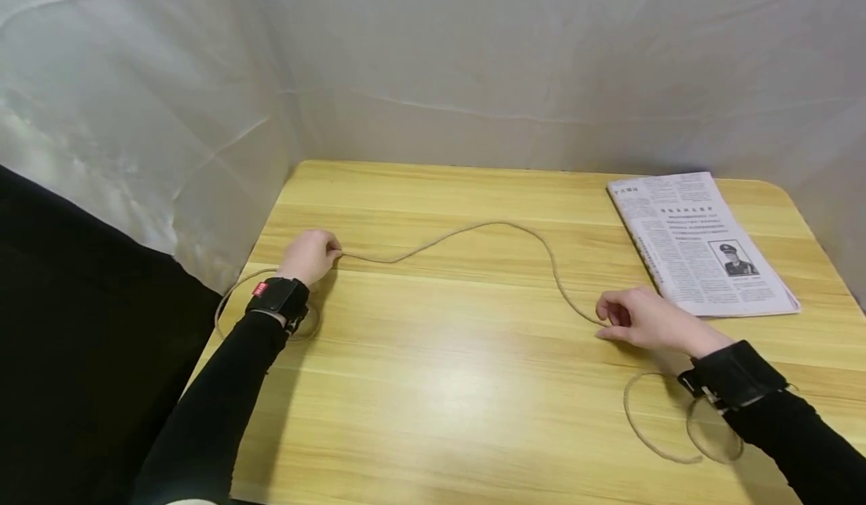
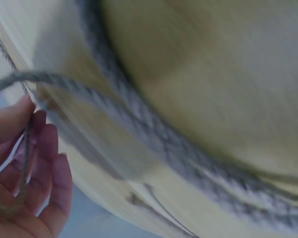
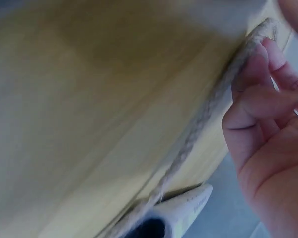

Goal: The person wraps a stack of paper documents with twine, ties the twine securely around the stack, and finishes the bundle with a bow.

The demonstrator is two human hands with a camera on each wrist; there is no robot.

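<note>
A long jute rope snakes across the wooden table. My left hand grips it near the table's left side, and the rope runs through my curled fingers in the left wrist view. Behind that wrist the rope loops off the table edge. My right hand pinches the rope toward the right, fingertips against the strand. More rope coils under my right wrist.
A folded newspaper lies at the back right of the table. White fabric walls close in the back and both sides. A dark area sits beyond the table's left edge.
</note>
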